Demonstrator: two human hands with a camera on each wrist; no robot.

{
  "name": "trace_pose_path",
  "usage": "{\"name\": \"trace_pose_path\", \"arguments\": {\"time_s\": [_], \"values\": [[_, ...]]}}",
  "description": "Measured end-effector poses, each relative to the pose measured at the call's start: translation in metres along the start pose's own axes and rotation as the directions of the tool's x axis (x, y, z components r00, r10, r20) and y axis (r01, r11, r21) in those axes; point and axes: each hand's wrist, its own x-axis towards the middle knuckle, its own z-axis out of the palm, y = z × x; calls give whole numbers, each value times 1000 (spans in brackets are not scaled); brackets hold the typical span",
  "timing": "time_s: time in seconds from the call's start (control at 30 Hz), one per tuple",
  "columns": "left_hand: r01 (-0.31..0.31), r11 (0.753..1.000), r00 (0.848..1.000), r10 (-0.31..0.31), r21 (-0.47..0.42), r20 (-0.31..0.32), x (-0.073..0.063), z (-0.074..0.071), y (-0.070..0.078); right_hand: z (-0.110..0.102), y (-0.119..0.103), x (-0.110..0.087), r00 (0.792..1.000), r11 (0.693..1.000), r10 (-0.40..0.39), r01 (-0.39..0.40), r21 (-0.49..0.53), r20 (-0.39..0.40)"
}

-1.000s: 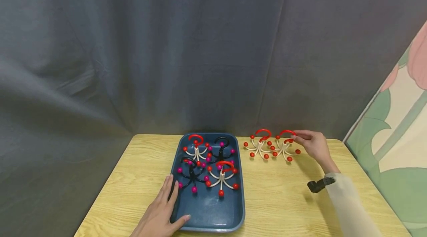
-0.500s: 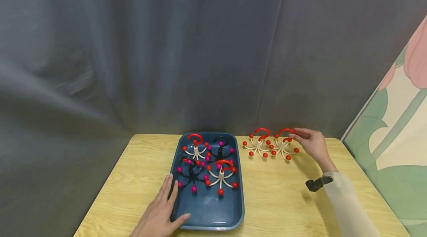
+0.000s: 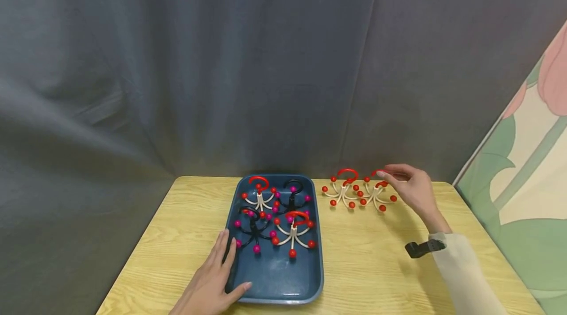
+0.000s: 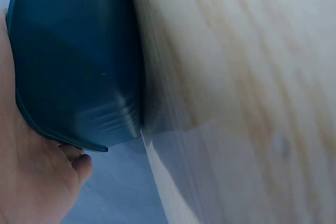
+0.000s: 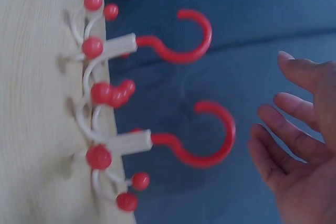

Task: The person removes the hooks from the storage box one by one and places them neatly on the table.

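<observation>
My left hand [image 3: 210, 275] lies with spread fingers along the left rim of the dark blue tray [image 3: 276, 280]. In the left wrist view it touches the tray's rim [image 4: 63, 141]. My right hand [image 3: 411, 189] is just above and right of a white rack hook [image 3: 375, 196] with a red hook top and red balls on its curved arms. The right wrist view shows that hand's fingers loosely bent, apart from the red hook [image 5: 229, 135] and holding nothing. A matching white rack hook [image 3: 343, 192] stands upright beside it, their arms close together.
Inside the tray stand two white rack hooks with red tops, one at the back left [image 3: 260, 198] and one at the front right [image 3: 293, 231], and two black ones [image 3: 254, 229] with pink balls. A grey curtain [image 3: 266, 83] hangs behind the wooden table [image 3: 367, 261].
My right hand has let go of the red hook top and lifted slightly up and left of where it was. The rack hook stays standing. My left hand keeps its place on the tray.
</observation>
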Motion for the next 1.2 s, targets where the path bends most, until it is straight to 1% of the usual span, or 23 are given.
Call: {"name": "trace_pose_path", "arguments": {"time_s": [0.1,0.23,0.33,0.43,0.5,0.6,0.7,0.77,0.87,0.97,1.13,1.2], "values": [[7,1000,1000,-7,-5,4,0,1,0,5,-14,-1,998,998,-59,59,-20,19],[2,1000,1000,-2,-3,-5,0,1,0,14,-33,-4,991,992,-127,128,-15,54],[2,1000,1000,-2,3,-7,1,0,1,20,-49,-7,981,987,-160,160,7,105],[12,1000,1000,-12,1,6,3,0,1,29,-63,-9,968,983,-179,169,70,177],[23,1000,1000,-23,-5,19,3,0,2,37,-71,-11,956,980,-183,157,126,230],[43,999,998,-42,-13,41,3,0,2,48,-82,-13,930,970,-184,120,211,318],[53,998,997,-52,-14,51,4,1,3,59,-91,-15,904,965,-190,102,240,383],[52,999,998,-51,-10,48,4,1,2,67,-96,-17,888,966,-198,106,236,415],[44,999,998,-44,1,41,4,1,2,76,-101,-19,870,966,-226,141,218,439],[39,999,999,-39,19,32,3,0,2,84,-105,-23,848,964,-245,160,213,470],[29,997,999,-31,71,26,3,0,4,93,-111,-28,825,969,-243,183,166,511],[22,996,999,-25,90,28,3,0,4,96,-113,-29,819,972,-234,183,148,524]]}}
